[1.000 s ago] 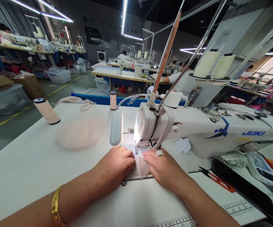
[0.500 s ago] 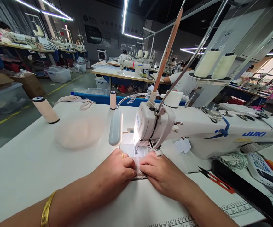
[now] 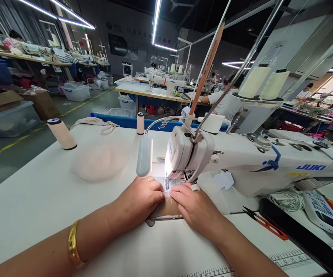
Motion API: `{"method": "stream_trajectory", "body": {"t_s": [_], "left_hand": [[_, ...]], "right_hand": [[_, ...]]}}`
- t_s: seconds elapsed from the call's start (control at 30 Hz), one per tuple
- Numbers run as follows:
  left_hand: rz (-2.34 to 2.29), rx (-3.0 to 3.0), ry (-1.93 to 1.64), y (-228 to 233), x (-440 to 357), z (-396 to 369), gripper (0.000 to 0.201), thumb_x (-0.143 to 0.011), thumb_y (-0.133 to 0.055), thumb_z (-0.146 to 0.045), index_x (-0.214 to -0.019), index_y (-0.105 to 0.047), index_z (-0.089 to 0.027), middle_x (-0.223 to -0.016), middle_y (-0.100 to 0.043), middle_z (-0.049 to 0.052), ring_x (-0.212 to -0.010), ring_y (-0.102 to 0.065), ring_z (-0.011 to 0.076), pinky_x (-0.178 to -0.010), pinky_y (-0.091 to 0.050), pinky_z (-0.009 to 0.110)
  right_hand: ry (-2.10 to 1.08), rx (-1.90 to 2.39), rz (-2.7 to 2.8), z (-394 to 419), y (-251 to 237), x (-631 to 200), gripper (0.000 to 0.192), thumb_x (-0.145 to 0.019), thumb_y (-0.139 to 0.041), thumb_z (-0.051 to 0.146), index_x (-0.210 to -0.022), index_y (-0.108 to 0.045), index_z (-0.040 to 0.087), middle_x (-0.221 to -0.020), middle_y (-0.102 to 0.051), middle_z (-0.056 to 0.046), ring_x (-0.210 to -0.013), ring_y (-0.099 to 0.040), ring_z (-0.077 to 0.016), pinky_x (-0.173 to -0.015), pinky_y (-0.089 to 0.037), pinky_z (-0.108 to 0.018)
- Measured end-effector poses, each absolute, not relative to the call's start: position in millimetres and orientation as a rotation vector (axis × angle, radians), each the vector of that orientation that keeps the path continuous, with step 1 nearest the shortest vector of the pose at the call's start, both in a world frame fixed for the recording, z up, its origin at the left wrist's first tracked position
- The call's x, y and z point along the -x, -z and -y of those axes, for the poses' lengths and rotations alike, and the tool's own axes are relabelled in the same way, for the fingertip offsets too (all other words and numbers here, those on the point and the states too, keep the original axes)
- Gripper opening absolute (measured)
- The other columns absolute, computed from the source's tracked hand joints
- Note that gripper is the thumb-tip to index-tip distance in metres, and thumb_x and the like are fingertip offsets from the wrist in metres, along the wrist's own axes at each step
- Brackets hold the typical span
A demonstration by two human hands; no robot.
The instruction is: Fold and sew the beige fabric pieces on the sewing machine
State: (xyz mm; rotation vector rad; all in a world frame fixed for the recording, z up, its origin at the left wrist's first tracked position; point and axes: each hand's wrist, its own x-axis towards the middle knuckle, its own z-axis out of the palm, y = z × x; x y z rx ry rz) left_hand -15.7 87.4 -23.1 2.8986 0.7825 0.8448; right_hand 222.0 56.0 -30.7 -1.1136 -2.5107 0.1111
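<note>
Both hands have slid forward since half a second ago, fingertips now right at the presser foot. Nearest me, my left hand (image 3: 139,200) and right hand (image 3: 193,207) lie flat, fingers together, pressing a small pale fabric piece (image 3: 166,206) between them onto the table (image 3: 34,207). Just beyond the fingertips stands the white Juki sewing machine (image 3: 241,165), its lamp (image 3: 144,156) ahead of my left hand. Farther left lie a pale fabric heap (image 3: 100,163) and a thread cone (image 3: 61,133).
</note>
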Motion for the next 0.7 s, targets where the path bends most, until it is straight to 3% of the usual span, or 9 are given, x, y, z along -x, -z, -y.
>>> {"method": "stream_trajectory", "body": {"t_s": [0.2,0.4,0.53,0.7], "left_hand": [[-0.874,-2.928,-0.781,26,16,-96,0.034,-0.101,-0.048,-0.011,-0.094,-0.079,-0.02,-0.096,-0.079,0.005,-0.083,-0.07,0.0227,-0.077,-0.05,0.038],[-1.006,-2.855,-0.665,27,17,-95,0.03,-0.104,-0.046,-0.015,-0.104,-0.076,-0.018,-0.112,-0.076,0.009,-0.095,-0.071,0.0264,-0.082,-0.054,0.04],[-1.177,-2.806,-0.559,23,20,-89,0.024,-0.101,-0.056,-0.021,-0.121,-0.07,-0.016,-0.132,-0.069,0.014,-0.107,-0.07,0.0318,-0.087,-0.057,0.045],[-1.384,-2.807,-0.275,14,18,-81,0.035,-0.103,-0.06,-0.034,-0.132,-0.063,-0.014,-0.148,-0.059,0.019,-0.125,-0.064,0.0395,-0.096,-0.055,0.054]], "right_hand": [[-0.019,1.271,2.46,-61,39,-222,0.044,-0.085,-0.053,0.0,-0.121,-0.068,0.02,-0.123,-0.073,-0.009,-0.097,-0.066,-0.0276,-0.076,-0.054,-0.039],[0.083,1.27,2.423,-61,35,-220,0.038,-0.088,-0.052,0.003,-0.117,-0.069,0.021,-0.125,-0.073,-0.009,-0.093,-0.069,-0.0274,-0.072,-0.057,-0.038],[0.069,1.239,2.393,-59,35,-223,0.038,-0.091,-0.049,0.004,-0.119,-0.067,0.022,-0.125,-0.073,-0.01,-0.091,-0.069,-0.0271,-0.073,-0.058,-0.04],[-0.026,1.135,2.385,-57,38,-221,0.041,-0.092,-0.046,0.002,-0.124,-0.064,0.02,-0.121,-0.074,-0.012,-0.101,-0.07,-0.029,-0.078,-0.061,-0.043]]}}
